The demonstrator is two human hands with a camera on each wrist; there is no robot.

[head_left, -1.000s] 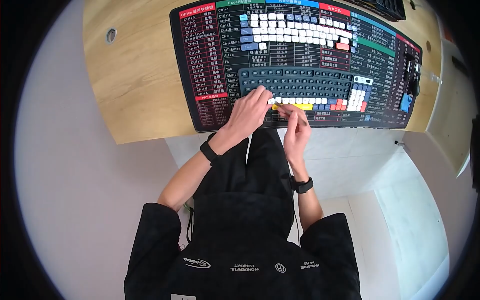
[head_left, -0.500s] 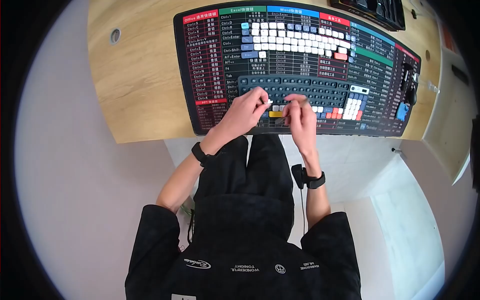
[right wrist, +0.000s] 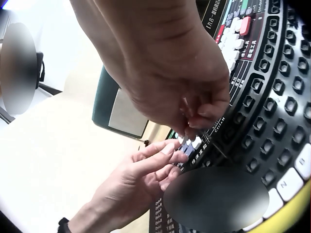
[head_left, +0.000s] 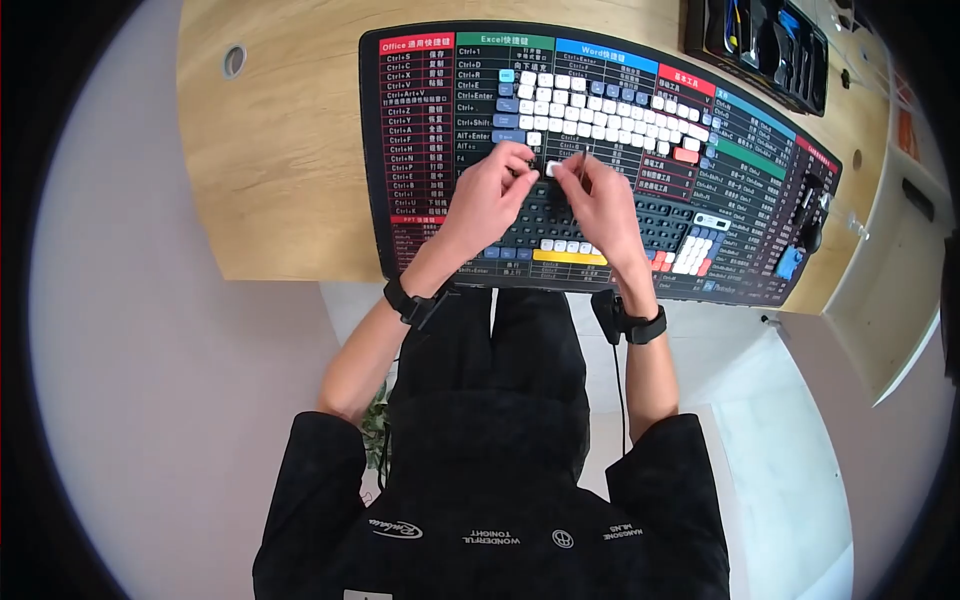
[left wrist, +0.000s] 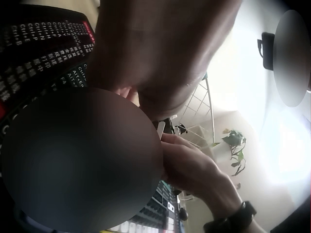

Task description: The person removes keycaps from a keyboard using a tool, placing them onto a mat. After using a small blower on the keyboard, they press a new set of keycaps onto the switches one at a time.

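My right hand (head_left: 606, 208) is over the upper part of a dark keyboard (head_left: 527, 218) whose switches are mostly bare. It grips a thin metal tool (head_left: 586, 150), whose slender end also shows in the right wrist view. At the right thumb tip is a white keycap (head_left: 553, 169), between the two hands. My left hand (head_left: 482, 202) faces it, thumb and forefinger apart, with loosely bent fingers close to the right fingertips. White keycaps (head_left: 572, 246) and a yellow spacebar (head_left: 570, 257) sit along the keyboard's near edge.
Rows of loose white, blue and red keycaps (head_left: 600, 118) lie beyond the keyboard on a printed shortcut mat (head_left: 420, 130). A black tray (head_left: 765, 45) stands at the back right. A blue object (head_left: 789, 262) lies near the mat's right edge.
Both hands have moved away from the keyboard's near rows to its far side. The white keycap, earlier at the left fingertips, is now at the right thumb tip. The left fingers have spread.
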